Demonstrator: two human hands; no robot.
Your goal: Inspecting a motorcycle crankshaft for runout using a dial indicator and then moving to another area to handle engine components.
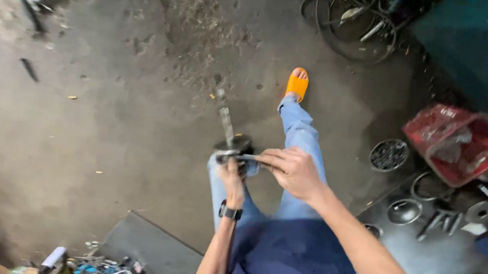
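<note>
Head view: you are gripping metal shaft with flange (230, 136) over your left knee; left hand (232, 177) closing under flange, right hand (291, 170) pinching thin tool at its rim; red basket (458, 145) lying well apart on concrete floor (98, 135)

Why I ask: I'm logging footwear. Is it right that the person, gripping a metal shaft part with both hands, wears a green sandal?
Not quite. The head view shows the sandal is orange, not green. Both the left hand and right hand do grip the metal shaft part.
</note>
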